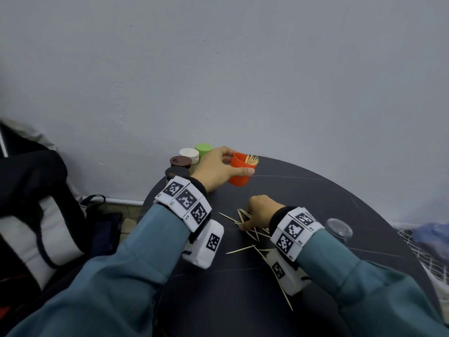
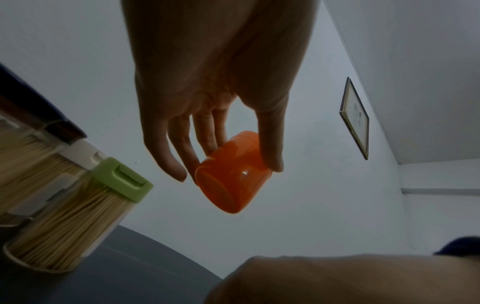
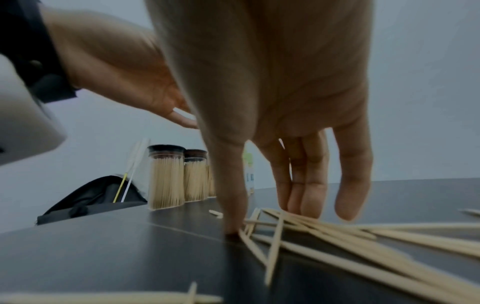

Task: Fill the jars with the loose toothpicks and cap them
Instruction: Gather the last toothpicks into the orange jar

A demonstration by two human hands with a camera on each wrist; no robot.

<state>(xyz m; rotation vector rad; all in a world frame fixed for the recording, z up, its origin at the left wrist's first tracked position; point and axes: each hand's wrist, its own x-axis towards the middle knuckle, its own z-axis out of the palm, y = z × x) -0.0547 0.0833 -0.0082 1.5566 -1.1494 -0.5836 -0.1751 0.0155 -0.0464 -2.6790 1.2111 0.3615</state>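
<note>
My left hand [image 1: 217,167] grips a tilted orange jar [image 1: 239,175] near the table's far edge, thumb on one side and fingers on the other. Toothpick tips [image 1: 252,160] stick out of the jar's mouth. From the left wrist, the orange jar [image 2: 233,174] hangs between the fingers and thumb of my left hand [image 2: 207,82]. Loose toothpicks [image 1: 245,222] lie scattered on the dark round table [image 1: 303,190]. My right hand [image 1: 258,210] rests on them. In the right wrist view its straight fingers [image 3: 309,185] touch the loose toothpicks [image 3: 337,232] and its thumb tip presses the tabletop.
Several capped, full jars stand at the table's back left: green cap [image 1: 202,149], white cap [image 1: 189,154], brown cap [image 1: 179,161], black cap [image 1: 177,171]. A clear round lid [image 1: 339,230] lies at the right. A black bag [image 1: 36,203] sits left of the table, which stands near a grey wall.
</note>
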